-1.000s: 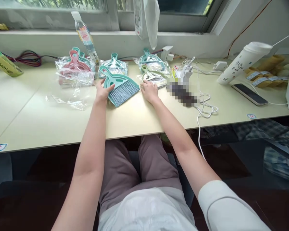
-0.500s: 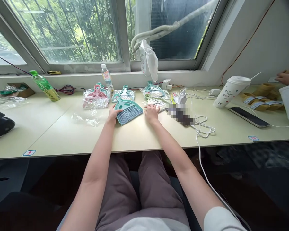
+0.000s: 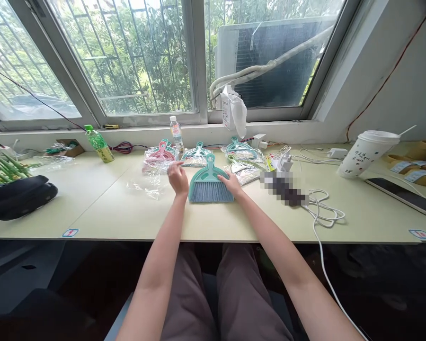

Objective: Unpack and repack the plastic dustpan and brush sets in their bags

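Note:
A small green hand brush (image 3: 210,191) with grey bristles, nested in a green dustpan (image 3: 194,180), is in front of me with its handle pointing away. My right hand (image 3: 229,183) pinches the right edge of the set. My left hand (image 3: 178,179) is just left of it, fingers apart and holding nothing. Behind are similar sets in clear bags: a pink set (image 3: 162,154) at left, a green set (image 3: 198,154) in the middle, another green set (image 3: 239,148) and a light green one (image 3: 244,168) at right.
A crumpled clear bag (image 3: 145,187) lies left of my hands. Behind stand a clear bottle (image 3: 176,135) and a green bottle (image 3: 98,144). To the right are a white cable (image 3: 323,208), a paper cup (image 3: 367,154) and a phone (image 3: 404,195); a black bag (image 3: 21,196) is far left.
The brush and dustpan have turned so the handle points straight away from me. My left hand has let go, and my right hand has moved from the bagged set onto their right edge.

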{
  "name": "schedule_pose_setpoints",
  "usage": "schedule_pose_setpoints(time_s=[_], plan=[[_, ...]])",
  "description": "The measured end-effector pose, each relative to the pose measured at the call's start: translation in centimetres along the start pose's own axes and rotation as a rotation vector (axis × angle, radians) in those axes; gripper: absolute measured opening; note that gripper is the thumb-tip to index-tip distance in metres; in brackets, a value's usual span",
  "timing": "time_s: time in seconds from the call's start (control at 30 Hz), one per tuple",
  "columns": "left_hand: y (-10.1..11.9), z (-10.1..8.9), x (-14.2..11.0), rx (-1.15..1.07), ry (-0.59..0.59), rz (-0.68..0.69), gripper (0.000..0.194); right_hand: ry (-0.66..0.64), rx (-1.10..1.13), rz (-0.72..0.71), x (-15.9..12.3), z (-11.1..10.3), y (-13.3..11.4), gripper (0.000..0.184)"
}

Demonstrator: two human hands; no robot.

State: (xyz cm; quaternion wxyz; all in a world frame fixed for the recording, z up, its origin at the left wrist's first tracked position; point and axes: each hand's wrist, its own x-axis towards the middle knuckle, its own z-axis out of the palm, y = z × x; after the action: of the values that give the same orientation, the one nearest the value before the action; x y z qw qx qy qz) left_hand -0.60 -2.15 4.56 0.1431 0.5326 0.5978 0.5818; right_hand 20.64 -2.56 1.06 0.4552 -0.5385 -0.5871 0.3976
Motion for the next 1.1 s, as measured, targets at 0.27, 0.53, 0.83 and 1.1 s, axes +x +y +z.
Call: schedule_pose_setpoints(time_s=[0.27, 0.53, 0.83, 1.1], plan=[[-3.4, -2.2, 1.0, 0.767, -0.094, -0.089, 0.04, 0.021, -0.038, 0.022, -0.4, 0.1, -0.3, 0.032], [-1.3, -0.7, 0.0, 0.401, -0.216, 0.302, 0.032, 0.021, 0.009, 0.021, -0.4, 0.2, -0.5, 0.032], [-2.0, -0.9, 1.0, 0.37, -0.282, -0.038, 0.035, 0.005, 0.057, 0.09, 0.2, -0.8, -0.7, 0.031], [-3.1, 0.1, 0.4, 0.648, -0.272, 0.135, 0.037, -0.132, 0.13, 0.14, -0.2, -2.3, -1.8, 0.035]])
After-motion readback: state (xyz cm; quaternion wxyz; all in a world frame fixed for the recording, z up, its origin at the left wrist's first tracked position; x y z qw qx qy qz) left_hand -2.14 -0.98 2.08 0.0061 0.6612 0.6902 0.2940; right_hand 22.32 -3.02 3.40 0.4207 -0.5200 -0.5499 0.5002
